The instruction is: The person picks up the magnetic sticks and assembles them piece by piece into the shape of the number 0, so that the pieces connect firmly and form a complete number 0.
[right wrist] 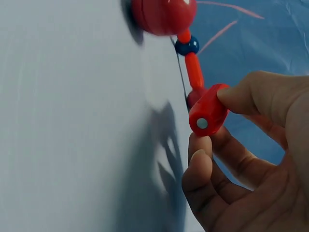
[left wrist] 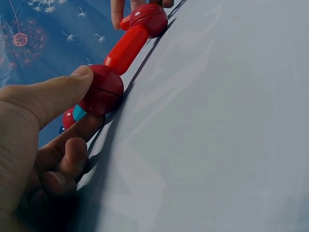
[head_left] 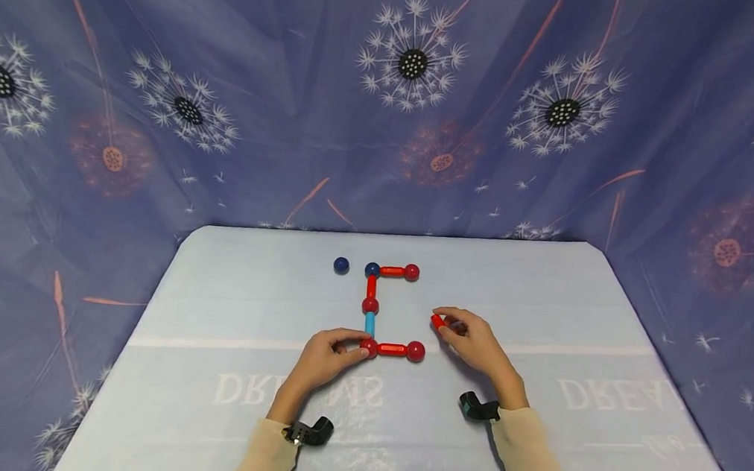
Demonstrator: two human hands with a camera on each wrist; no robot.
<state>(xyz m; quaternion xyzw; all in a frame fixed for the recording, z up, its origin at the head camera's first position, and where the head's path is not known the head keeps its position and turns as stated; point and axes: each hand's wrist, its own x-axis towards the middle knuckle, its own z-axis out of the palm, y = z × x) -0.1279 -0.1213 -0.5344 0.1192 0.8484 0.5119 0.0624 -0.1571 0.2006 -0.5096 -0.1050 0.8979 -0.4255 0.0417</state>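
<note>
My left hand (head_left: 331,355) pinches the red ball (left wrist: 101,90) at the lower left corner of a joined shape of balls and rods. From that ball a red rod (head_left: 392,349) runs right to another red ball (head_left: 415,351). A light blue rod (head_left: 370,325) leads up to a red ball (head_left: 370,305), then a red rod (head_left: 371,286) to a blue ball (head_left: 372,269). At the top, a red rod (head_left: 392,271) ends in a red ball (head_left: 411,272). My right hand (head_left: 472,339) holds a loose red rod (right wrist: 209,110) between thumb and fingers, its pale round end showing, apart from the shape.
A single blue ball (head_left: 341,265) lies left of the shape's top corner. Everything rests on a table with a pale printed cloth (head_left: 265,285). Behind it hangs a purple-blue dandelion curtain (head_left: 307,110). Each wrist wears a black camera strap (head_left: 479,407).
</note>
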